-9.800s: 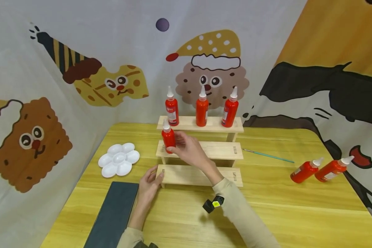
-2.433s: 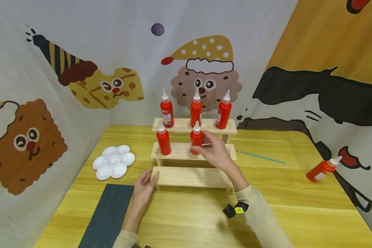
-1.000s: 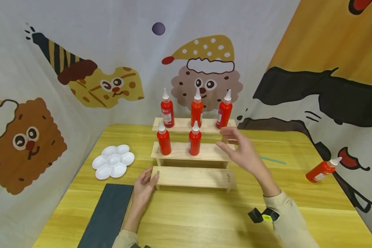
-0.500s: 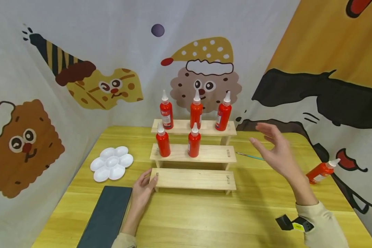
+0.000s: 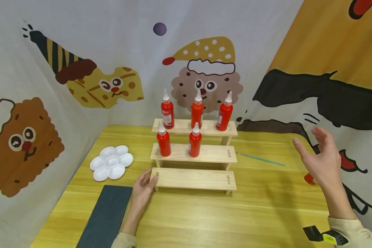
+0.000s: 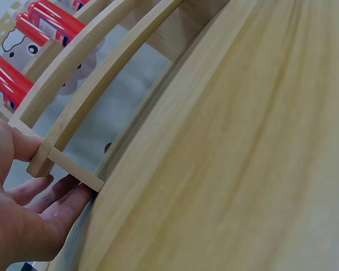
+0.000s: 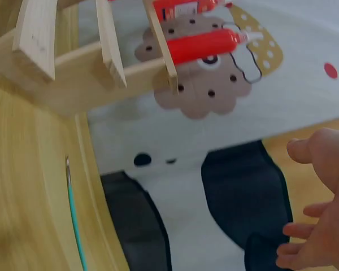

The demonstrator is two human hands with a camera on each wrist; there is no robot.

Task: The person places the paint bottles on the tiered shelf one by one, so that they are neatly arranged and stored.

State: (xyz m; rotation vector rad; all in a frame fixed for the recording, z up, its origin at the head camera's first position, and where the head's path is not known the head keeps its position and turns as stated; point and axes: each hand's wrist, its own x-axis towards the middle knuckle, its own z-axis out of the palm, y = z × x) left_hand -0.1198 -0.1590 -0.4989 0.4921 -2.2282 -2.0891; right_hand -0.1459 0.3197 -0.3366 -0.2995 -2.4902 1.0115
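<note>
A three-tier wooden display stand [image 5: 193, 179] is on the table, with three red squeeze bottles [image 5: 197, 113] on its top step. Two more red squeeze bottles [image 5: 164, 143] stand on the left and middle of the second step. My left hand [image 5: 142, 189] grips the lowest step's left end; in the left wrist view the thumb lies over the board and the fingers reach the leg. Over the table's right side my right hand [image 5: 325, 163] is in the air, fingers apart, holding nothing. It hides most of another red squeeze bottle [image 5: 310, 178].
Left of the stand is a white flower-shaped palette [image 5: 112, 160]. A dark flat board [image 5: 106, 217] lies in front of the palette. A thin turquoise paintbrush [image 5: 261, 158] rests right of the stand. Cartoon-printed fabric [image 5: 111, 31] hangs behind the table.
A bottle joined the second step's left, then another its middle, where my right hand let go. That hand has since swung right, in front of the lone bottle. My left hand stays at the stand.
</note>
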